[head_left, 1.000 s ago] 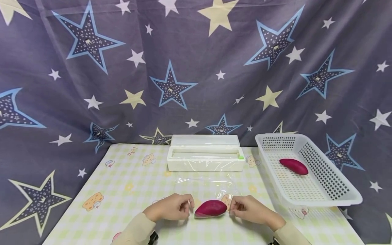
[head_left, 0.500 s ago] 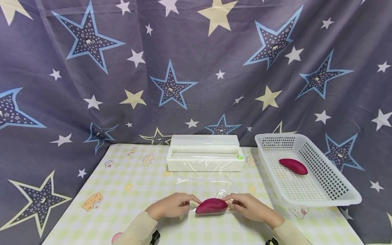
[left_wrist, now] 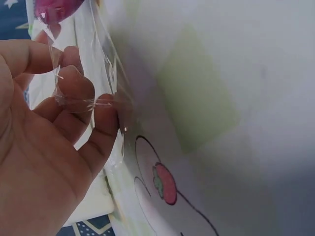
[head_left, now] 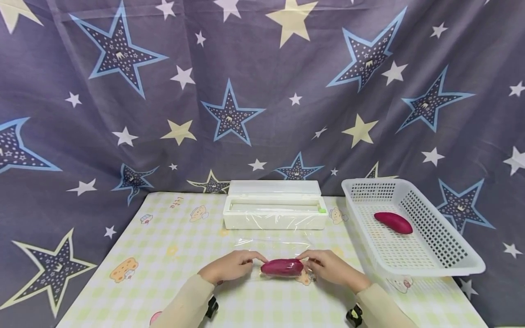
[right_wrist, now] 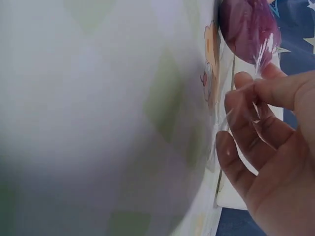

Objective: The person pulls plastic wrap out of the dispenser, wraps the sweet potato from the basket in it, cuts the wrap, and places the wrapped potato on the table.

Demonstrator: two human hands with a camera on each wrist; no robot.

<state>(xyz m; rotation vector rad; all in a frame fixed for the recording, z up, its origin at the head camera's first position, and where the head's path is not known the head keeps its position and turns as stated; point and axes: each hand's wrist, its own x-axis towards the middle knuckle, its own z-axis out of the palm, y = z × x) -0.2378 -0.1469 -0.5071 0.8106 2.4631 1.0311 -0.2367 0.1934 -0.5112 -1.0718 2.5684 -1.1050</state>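
Star-printed dark cloth (head_left: 262,59) hangs across the whole far side, its stars blue-edged, cream and white. Before it stands a desk (head_left: 156,246) covered in pale green and white checks with small cartoon figures. At the right of the desk sits a white perforated basket (head_left: 434,272), reaching past the right edge. Far and central is a long white box (head_left: 275,222), its lid raised. Clear film (head_left: 275,248) runs from the front of this box toward the near side, glossy and creased. Two cream sleeves (head_left: 186,300) come in from the near edge, left and right. Both hands face each other: the left hand (head_left: 229,268) and the right hand (head_left: 333,268) each pinch film between thumb and fingers, the other fingers loosely bent. Between them, near and central, a magenta tuber (head_left: 282,268) lies crosswise, with shiny film over it; whether it touches the desk I cannot tell. A second tuber (head_left: 393,223) rests inside the basket, slanting. Smallest is a bright green tab (head_left: 322,210) at the box's right end.
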